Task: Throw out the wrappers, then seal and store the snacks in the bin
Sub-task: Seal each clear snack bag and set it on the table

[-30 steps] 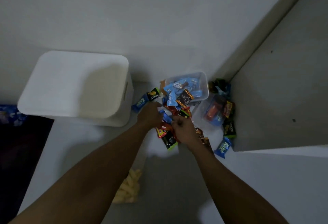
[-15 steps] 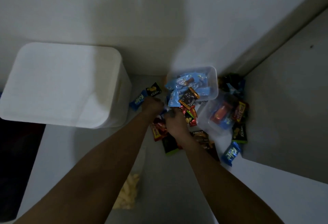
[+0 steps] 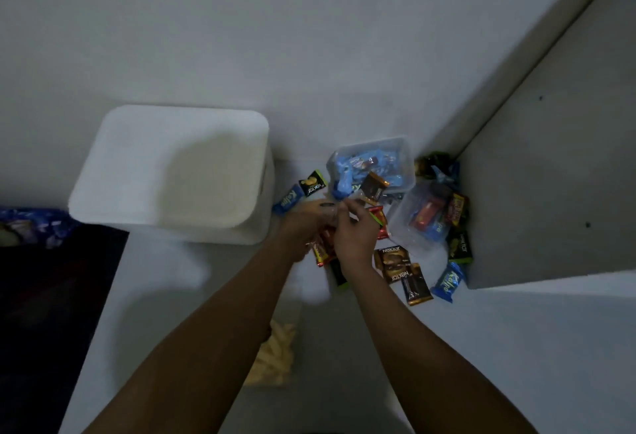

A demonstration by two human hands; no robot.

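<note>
My left hand [image 3: 304,227] and my right hand [image 3: 354,236] meet over a pile of small snack packets [image 3: 392,258] on the white surface. Their fingertips are curled together around a small pale wrapper [image 3: 344,202]; what exactly it is stays unclear. Just beyond them stands a clear tub [image 3: 406,155] filled with blue packets. A second clear tub [image 3: 402,218], tilted, holds a red and a blue packet. The white bin [image 3: 172,172], lid on, sits to the left of my hands.
A grey cabinet side [image 3: 550,192] closes off the right, with packets wedged in the corner [image 3: 437,165]. A clear bag of yellow puffs [image 3: 275,354] lies under my left forearm. Left of the surface is a dark drop [image 3: 51,296] and a blue printed bag [image 3: 31,223].
Both hands have risen slightly off the pile and come together at the fingertips. The camera has tilted, shifting the bin and tubs in view.
</note>
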